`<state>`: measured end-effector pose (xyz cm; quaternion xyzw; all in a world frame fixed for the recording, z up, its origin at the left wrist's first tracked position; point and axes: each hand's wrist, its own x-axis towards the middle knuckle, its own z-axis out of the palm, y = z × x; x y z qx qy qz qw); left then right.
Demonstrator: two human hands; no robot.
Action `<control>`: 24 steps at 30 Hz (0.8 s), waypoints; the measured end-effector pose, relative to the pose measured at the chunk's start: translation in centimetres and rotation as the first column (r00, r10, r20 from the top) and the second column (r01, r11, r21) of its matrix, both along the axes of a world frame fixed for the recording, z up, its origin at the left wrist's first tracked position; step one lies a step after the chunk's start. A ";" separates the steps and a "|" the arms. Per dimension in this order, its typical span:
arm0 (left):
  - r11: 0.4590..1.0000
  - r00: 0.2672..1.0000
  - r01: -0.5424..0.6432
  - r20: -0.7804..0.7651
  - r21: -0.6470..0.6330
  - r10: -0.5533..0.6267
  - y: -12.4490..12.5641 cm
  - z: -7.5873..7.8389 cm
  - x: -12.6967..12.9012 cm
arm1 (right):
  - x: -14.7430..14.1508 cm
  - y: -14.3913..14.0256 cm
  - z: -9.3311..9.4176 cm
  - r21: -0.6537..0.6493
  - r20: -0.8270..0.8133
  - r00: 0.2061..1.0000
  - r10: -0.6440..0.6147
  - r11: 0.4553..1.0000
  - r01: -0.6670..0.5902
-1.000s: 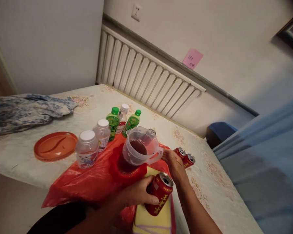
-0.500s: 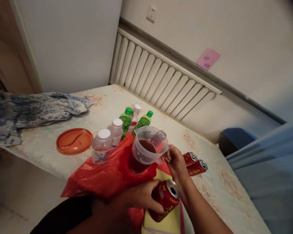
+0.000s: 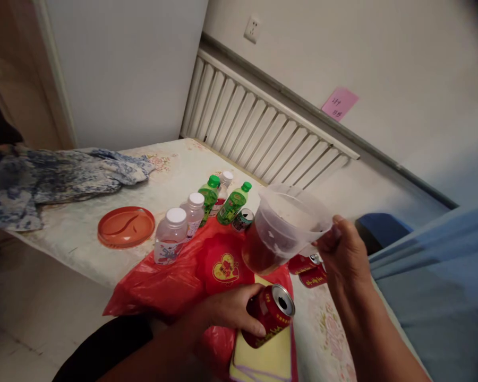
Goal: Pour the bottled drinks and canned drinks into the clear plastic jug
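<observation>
My left hand (image 3: 239, 310) is wrapped round a red soda can (image 3: 265, 321) whose top is open, above a folded yellow cloth (image 3: 263, 356). By its handle my right hand (image 3: 344, 249) holds a clear plastic measuring jug (image 3: 282, 225), raised and tilted, with brown-red liquid in its lower part. Below the jug lies a red plastic bag (image 3: 163, 292), and on it is a red item with a yellow heart print (image 3: 225, 269). Beyond the right wrist, two red cans (image 3: 313, 275) stand or lean close together, partly hidden by the hand and jug.
Two clear white-capped jars (image 3: 171, 239), green-capped bottles (image 3: 234, 204) and a small green can (image 3: 242, 219) stand left of the jug. An orange lid (image 3: 126, 227) and a patterned cloth (image 3: 83, 175) lie farther left. A radiator (image 3: 258, 127) lines the wall; a blue curtain (image 3: 446, 286) hangs right.
My right hand has lifted the jug and moved it up and right, uncovering the heart print and the green can. My left hand keeps its hold on the red can, almost unmoved.
</observation>
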<state>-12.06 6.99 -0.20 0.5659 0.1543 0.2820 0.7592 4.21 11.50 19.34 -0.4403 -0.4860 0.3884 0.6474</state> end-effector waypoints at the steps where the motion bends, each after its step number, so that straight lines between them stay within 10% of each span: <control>1: 0.999 1.000 -0.024 0.005 0.021 0.024 0.2 0.2 -0.2 | 0.6 -0.2 0.8 0.024 0.014 0.999 -0.032 0.999 0.032; 10: 0.900 0.910 -0.392 -0.062 0.193 0.409 2.5 2.2 -2.9 | 4.7 -2.4 4.0 0.043 0.190 0.959 -0.210 0.978 0.206; 24: 0.723 0.729 -0.624 -0.111 0.297 0.676 4.1 2.0 -2.7 | 8.3 -3.6 0.4 -0.219 0.559 0.829 -0.023 0.960 0.174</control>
